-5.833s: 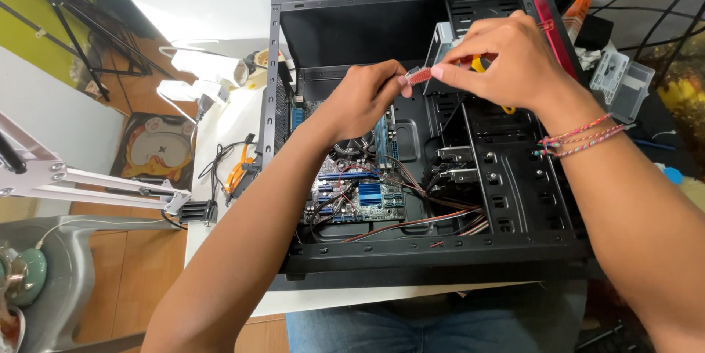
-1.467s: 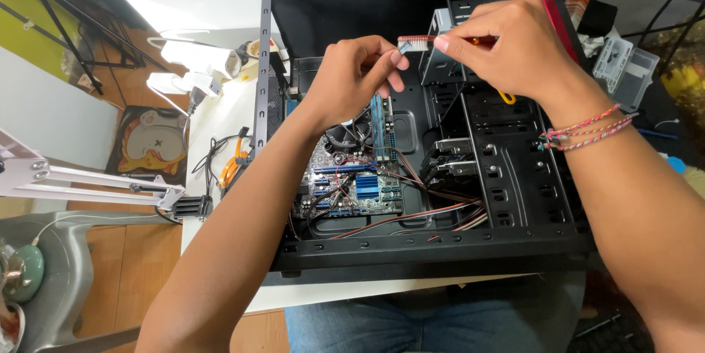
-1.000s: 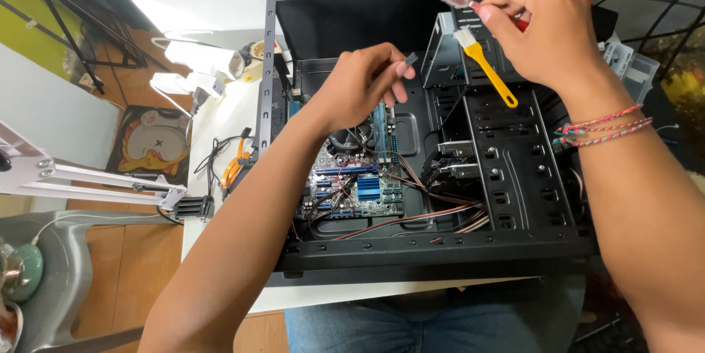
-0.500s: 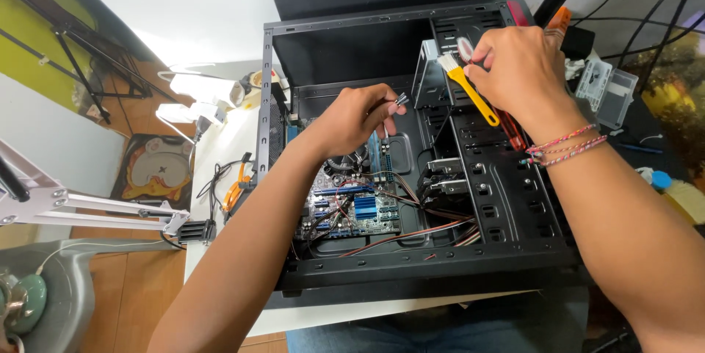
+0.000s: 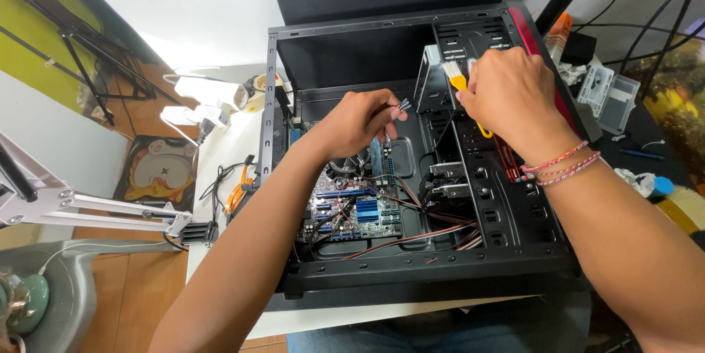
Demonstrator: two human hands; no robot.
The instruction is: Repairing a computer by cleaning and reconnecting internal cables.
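Head view shows the right hand (image 5: 514,96), now lower at the frame's upper middle, fingers pinching a yellow brush (image 5: 457,77) inside the computer case (image 5: 411,279), while left hand (image 5: 360,121) fingers pinch a small plug (image 5: 402,105).

The computer case (image 5: 411,279) lies open on the counter (image 5: 220,169). The circuit board (image 5: 352,210) sits in its left half, the drive cage (image 5: 440,77) behind and to the right. Both hands reach in: left hand (image 5: 360,121) above the board, right hand (image 5: 510,92) beside the cage.
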